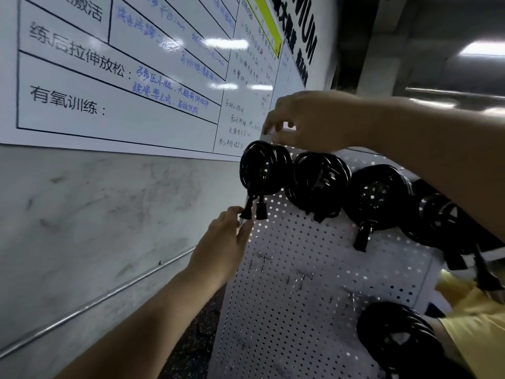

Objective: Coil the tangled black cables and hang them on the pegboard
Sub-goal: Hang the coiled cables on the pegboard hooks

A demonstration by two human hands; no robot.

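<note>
A white pegboard (295, 242) leans against the wall and carries several coiled black cables. The leftmost coil (262, 170) hangs at the board's top left corner, with its two plug ends (252, 210) dangling below it. My right hand (314, 121) reaches in from the right, and its curled fingertips pinch the top of this coil. My left hand (224, 242) comes up from below along the board's left edge, its straight fingertips touching the dangling plugs. Three more coils (317, 181) (377, 198) (442, 220) hang in a row to the right. Another coil (396, 335) hangs lower.
Bare metal hooks (303, 277) stick out of the pegboard's middle row. A printed whiteboard chart (109, 91) covers the wall above, over a marble panel with a metal rail (82, 310). Yellow fabric (478, 324) shows at the lower right. Dark speckled floor (191, 337) lies below.
</note>
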